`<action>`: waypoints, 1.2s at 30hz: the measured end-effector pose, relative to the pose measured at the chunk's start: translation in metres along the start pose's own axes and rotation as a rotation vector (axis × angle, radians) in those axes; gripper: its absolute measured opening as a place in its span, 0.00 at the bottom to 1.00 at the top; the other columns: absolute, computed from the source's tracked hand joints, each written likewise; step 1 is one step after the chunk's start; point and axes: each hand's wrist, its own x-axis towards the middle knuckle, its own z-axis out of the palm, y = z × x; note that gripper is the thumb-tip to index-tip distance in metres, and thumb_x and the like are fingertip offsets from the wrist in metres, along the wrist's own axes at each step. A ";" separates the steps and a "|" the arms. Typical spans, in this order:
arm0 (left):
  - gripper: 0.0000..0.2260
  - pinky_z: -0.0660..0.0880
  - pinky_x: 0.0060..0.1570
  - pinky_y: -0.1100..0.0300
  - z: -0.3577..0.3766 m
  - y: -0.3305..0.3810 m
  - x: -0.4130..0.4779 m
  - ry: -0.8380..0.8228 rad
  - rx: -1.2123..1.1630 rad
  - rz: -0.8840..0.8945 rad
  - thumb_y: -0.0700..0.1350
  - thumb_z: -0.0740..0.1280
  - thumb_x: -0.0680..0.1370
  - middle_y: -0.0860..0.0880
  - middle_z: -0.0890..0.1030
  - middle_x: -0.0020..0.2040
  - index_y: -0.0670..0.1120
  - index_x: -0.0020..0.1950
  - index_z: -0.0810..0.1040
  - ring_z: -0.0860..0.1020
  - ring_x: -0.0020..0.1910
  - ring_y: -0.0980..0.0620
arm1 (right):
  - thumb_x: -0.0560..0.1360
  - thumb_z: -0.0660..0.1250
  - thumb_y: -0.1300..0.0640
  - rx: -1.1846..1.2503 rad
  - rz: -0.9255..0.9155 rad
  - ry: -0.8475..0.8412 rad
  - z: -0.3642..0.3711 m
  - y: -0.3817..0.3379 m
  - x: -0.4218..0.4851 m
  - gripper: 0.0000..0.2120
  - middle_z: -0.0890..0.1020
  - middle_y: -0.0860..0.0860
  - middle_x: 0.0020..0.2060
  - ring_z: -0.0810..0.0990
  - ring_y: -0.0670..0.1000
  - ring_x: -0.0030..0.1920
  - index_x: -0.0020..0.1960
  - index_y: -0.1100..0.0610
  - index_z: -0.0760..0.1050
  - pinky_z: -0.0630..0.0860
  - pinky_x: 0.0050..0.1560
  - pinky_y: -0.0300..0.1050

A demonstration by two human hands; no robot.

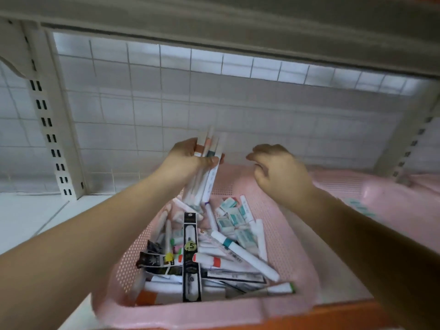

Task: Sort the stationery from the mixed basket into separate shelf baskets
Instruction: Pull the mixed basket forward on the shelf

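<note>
Here the left hand [188, 158] grips a bundle of white pens [205, 179] above the far end of the pink mixed basket [289, 236], fingers and thumb wrapped round the bundle's upper half. The pens stand nearly upright, tilted a little, with their lower ends just over the heap in the basket. The right hand [278, 173] hovers near it, above the basket's far right corner, fingers loosely curled with nothing in them. In the basket lie many more white pens and markers, among them 1 marker with a teal band [245, 256], a cluster of wrapped erasers [234, 217] toward the far right, and a long black pen pack [191, 260] lying lengthwise on the heap. A 2nd pink basket [392, 203] sits just to the right. Behind both runs a white wire grid [166, 103], with a slotted upright [47, 129] at the left.
</note>
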 end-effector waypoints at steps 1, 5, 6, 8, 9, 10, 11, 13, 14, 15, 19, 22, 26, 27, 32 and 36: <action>0.09 0.78 0.45 0.65 0.013 0.008 -0.002 -0.021 -0.010 0.014 0.32 0.68 0.72 0.47 0.84 0.44 0.40 0.50 0.78 0.83 0.43 0.54 | 0.66 0.64 0.67 -0.009 0.014 -0.019 -0.009 0.013 -0.009 0.13 0.83 0.58 0.46 0.80 0.61 0.46 0.47 0.61 0.82 0.77 0.44 0.48; 0.09 0.78 0.46 0.61 0.081 0.038 -0.013 -0.115 -0.033 0.035 0.30 0.67 0.72 0.51 0.84 0.38 0.43 0.45 0.77 0.82 0.38 0.55 | 0.70 0.59 0.61 -0.088 0.100 -0.114 -0.054 0.069 -0.054 0.14 0.81 0.57 0.47 0.78 0.60 0.50 0.49 0.61 0.80 0.74 0.49 0.48; 0.08 0.77 0.49 0.58 0.103 0.044 -0.018 -0.145 -0.028 0.038 0.31 0.67 0.72 0.49 0.84 0.40 0.43 0.46 0.78 0.82 0.41 0.52 | 0.74 0.57 0.60 -0.126 0.129 -0.135 -0.068 0.086 -0.068 0.14 0.79 0.56 0.51 0.76 0.59 0.54 0.53 0.60 0.79 0.72 0.53 0.48; 0.08 0.76 0.54 0.52 0.155 0.056 -0.027 -0.194 -0.039 0.034 0.33 0.70 0.71 0.42 0.83 0.47 0.40 0.49 0.79 0.81 0.45 0.47 | 0.76 0.56 0.59 -0.141 0.183 -0.160 -0.098 0.120 -0.101 0.16 0.77 0.54 0.57 0.73 0.56 0.59 0.60 0.58 0.76 0.70 0.58 0.47; 0.11 0.75 0.55 0.50 0.182 0.063 -0.032 -0.213 -0.049 0.026 0.37 0.72 0.70 0.39 0.82 0.50 0.38 0.51 0.79 0.80 0.46 0.46 | 0.77 0.56 0.58 -0.141 0.218 -0.164 -0.115 0.136 -0.119 0.16 0.76 0.53 0.60 0.72 0.55 0.61 0.62 0.56 0.75 0.68 0.60 0.45; 0.15 0.74 0.57 0.47 0.210 0.069 -0.038 -0.238 -0.060 0.016 0.39 0.73 0.68 0.39 0.82 0.51 0.38 0.52 0.79 0.80 0.47 0.44 | 0.78 0.55 0.58 -0.143 0.253 -0.157 -0.130 0.153 -0.137 0.17 0.74 0.51 0.63 0.71 0.53 0.63 0.64 0.54 0.73 0.67 0.62 0.42; 0.15 0.74 0.58 0.46 0.238 0.075 -0.043 -0.262 -0.069 0.009 0.41 0.73 0.67 0.40 0.82 0.51 0.39 0.52 0.78 0.80 0.48 0.44 | 0.78 0.55 0.58 -0.140 0.290 -0.148 -0.144 0.172 -0.157 0.17 0.73 0.49 0.66 0.69 0.52 0.65 0.66 0.53 0.72 0.63 0.63 0.40; 0.07 0.74 0.59 0.45 0.293 0.086 -0.053 -0.296 -0.089 0.011 0.38 0.72 0.71 0.44 0.82 0.47 0.44 0.47 0.78 0.80 0.48 0.44 | 0.78 0.56 0.57 -0.146 0.384 -0.140 -0.173 0.208 -0.195 0.17 0.73 0.49 0.67 0.69 0.52 0.66 0.65 0.53 0.74 0.63 0.63 0.39; 0.06 0.74 0.59 0.45 0.319 0.092 -0.057 -0.313 -0.097 0.018 0.37 0.71 0.72 0.44 0.82 0.47 0.46 0.45 0.77 0.80 0.48 0.44 | 0.76 0.56 0.55 -0.157 0.428 -0.132 -0.187 0.226 -0.213 0.18 0.75 0.52 0.64 0.72 0.54 0.64 0.62 0.55 0.76 0.66 0.62 0.41; 0.06 0.74 0.58 0.45 0.345 0.099 -0.062 -0.333 -0.098 0.029 0.37 0.71 0.72 0.44 0.83 0.48 0.46 0.45 0.77 0.80 0.49 0.43 | 0.73 0.54 0.53 -0.161 0.463 -0.140 -0.199 0.245 -0.232 0.21 0.79 0.54 0.60 0.75 0.57 0.60 0.58 0.57 0.79 0.70 0.58 0.44; 0.08 0.78 0.50 0.55 0.437 0.124 -0.085 -0.458 -0.162 0.065 0.33 0.68 0.73 0.46 0.83 0.43 0.46 0.43 0.78 0.81 0.44 0.47 | 0.72 0.62 0.61 -0.168 0.592 -0.059 -0.250 0.306 -0.306 0.13 0.82 0.56 0.53 0.79 0.58 0.54 0.53 0.60 0.81 0.73 0.56 0.49; 0.09 0.77 0.42 0.65 0.489 0.137 -0.102 -0.542 -0.168 0.088 0.33 0.68 0.73 0.50 0.82 0.41 0.47 0.44 0.77 0.81 0.38 0.57 | 0.74 0.64 0.67 -0.149 0.693 -0.023 -0.282 0.330 -0.348 0.13 0.80 0.54 0.54 0.78 0.54 0.51 0.56 0.60 0.80 0.68 0.48 0.39; 0.10 0.77 0.51 0.56 0.541 0.145 -0.107 -0.582 -0.163 0.085 0.32 0.68 0.73 0.47 0.83 0.44 0.48 0.45 0.77 0.82 0.46 0.49 | 0.72 0.66 0.67 -0.153 0.754 0.002 -0.304 0.362 -0.383 0.13 0.81 0.53 0.55 0.79 0.55 0.54 0.55 0.59 0.80 0.68 0.49 0.40; 0.10 0.77 0.53 0.53 0.551 0.147 -0.107 -0.588 -0.165 0.084 0.32 0.68 0.73 0.46 0.83 0.45 0.47 0.45 0.77 0.82 0.48 0.47 | 0.72 0.66 0.67 -0.160 0.760 0.006 -0.306 0.370 -0.390 0.13 0.81 0.53 0.54 0.80 0.55 0.52 0.55 0.58 0.80 0.69 0.48 0.40; 0.10 0.77 0.55 0.50 0.589 0.154 -0.086 -0.583 -0.098 0.124 0.32 0.68 0.72 0.47 0.83 0.43 0.47 0.44 0.77 0.82 0.47 0.47 | 0.73 0.66 0.67 -0.139 0.780 -0.006 -0.299 0.406 -0.406 0.14 0.81 0.53 0.56 0.79 0.54 0.54 0.56 0.58 0.80 0.68 0.51 0.38; 0.09 0.76 0.55 0.52 0.613 0.156 -0.058 -0.519 -0.048 0.182 0.33 0.69 0.73 0.45 0.83 0.48 0.48 0.44 0.78 0.81 0.49 0.47 | 0.73 0.63 0.66 -0.107 0.756 -0.005 -0.287 0.442 -0.395 0.15 0.79 0.51 0.57 0.78 0.53 0.55 0.57 0.56 0.80 0.68 0.50 0.39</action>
